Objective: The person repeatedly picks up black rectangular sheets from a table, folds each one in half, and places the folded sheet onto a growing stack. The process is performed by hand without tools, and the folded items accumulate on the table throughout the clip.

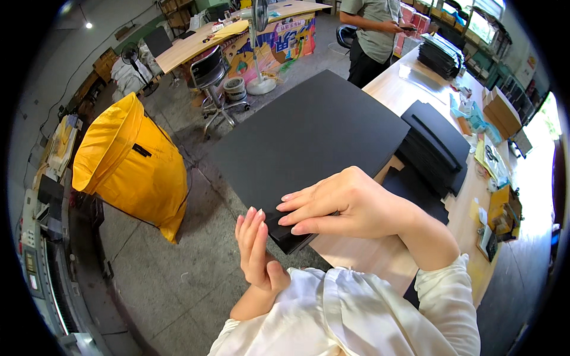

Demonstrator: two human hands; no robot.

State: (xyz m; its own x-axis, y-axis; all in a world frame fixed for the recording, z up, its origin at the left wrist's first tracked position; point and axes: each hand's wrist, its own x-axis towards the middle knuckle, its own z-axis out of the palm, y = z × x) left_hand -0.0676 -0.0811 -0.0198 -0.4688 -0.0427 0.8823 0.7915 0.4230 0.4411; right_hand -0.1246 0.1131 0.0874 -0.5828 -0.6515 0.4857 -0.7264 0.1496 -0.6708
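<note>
A thick stack of large black sheets (309, 136) lies on a long wooden table (398, 89), its near corner overhanging the table's edge. My right hand (350, 204) lies flat on the stack's near corner, fingers together and pointing left. My left hand (256, 249) stands upright with straight fingers against the stack's near side edge. Neither hand grips anything. White sleeves cover my forearms at the bottom of the view.
More black sheets lie in piles at the right (436, 148) and far end (440, 54) of the table. A big yellow sack (127, 160) stands on the concrete floor at left. An office chair (214, 77) and a pedestal fan (260, 35) stand behind. Another person (371, 29) stands at the far end.
</note>
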